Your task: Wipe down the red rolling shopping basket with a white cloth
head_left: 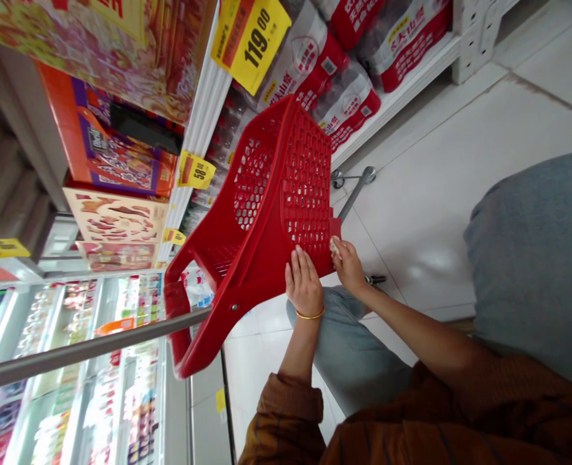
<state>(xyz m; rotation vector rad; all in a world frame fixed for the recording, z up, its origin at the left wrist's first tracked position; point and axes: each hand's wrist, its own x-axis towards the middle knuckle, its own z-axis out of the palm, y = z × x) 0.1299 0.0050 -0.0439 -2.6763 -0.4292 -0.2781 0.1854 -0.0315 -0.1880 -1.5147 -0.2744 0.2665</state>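
A red plastic shopping cart point(266, 245) fills the middle of the view, which is turned sideways. My left hand point(305, 284), with a gold bracelet at the wrist, lies flat against the basket's side, fingers stretched out. Close beside it, my right hand point(348, 266) is closed round a small crumpled pale cloth point(335, 245). That cloth touches the lower edge of the perforated basket, next to a red tab. Part of it is hidden by my fingers; whether it is fabric or tissue I cannot make out.
A grey metal pole point(92, 345) passes the cart's handle. Shelves hold shrink-wrapped bottles point(348, 103) and boxed goods point(116, 129), with yellow price tags point(251, 42). A thin grey leg point(356, 194) with wheels stands on the white tiled floor point(421, 213). Lit shelves point(106, 387) stand beyond.
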